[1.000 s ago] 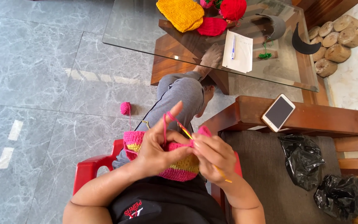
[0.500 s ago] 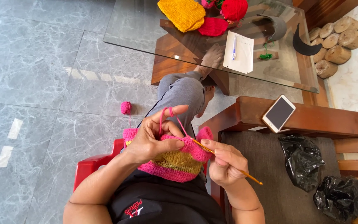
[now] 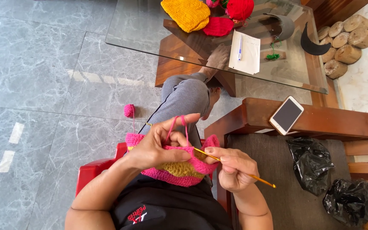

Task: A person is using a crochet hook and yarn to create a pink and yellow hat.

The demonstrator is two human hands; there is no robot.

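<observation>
In the head view, the crochet piece (image 3: 179,168) is gripped on the lap by the closed left hand (image 3: 158,147). The hook (image 3: 235,167) is pinched by the right hand (image 3: 233,168); its long axis points left into the piece's right edge.

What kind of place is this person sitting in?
Most likely a home living room: a glass-topped coffee table on a grey tiled floor, a wooden-armed sofa, and finished crochet pieces lying about.

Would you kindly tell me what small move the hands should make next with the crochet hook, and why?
Probably draw the thin yellow crochet hook back with the right hand, pulling a loop through. Its tip sits at the edge of the pink and mustard crocheted piece, while the left hand holds pink yarn raised over a finger.
</observation>
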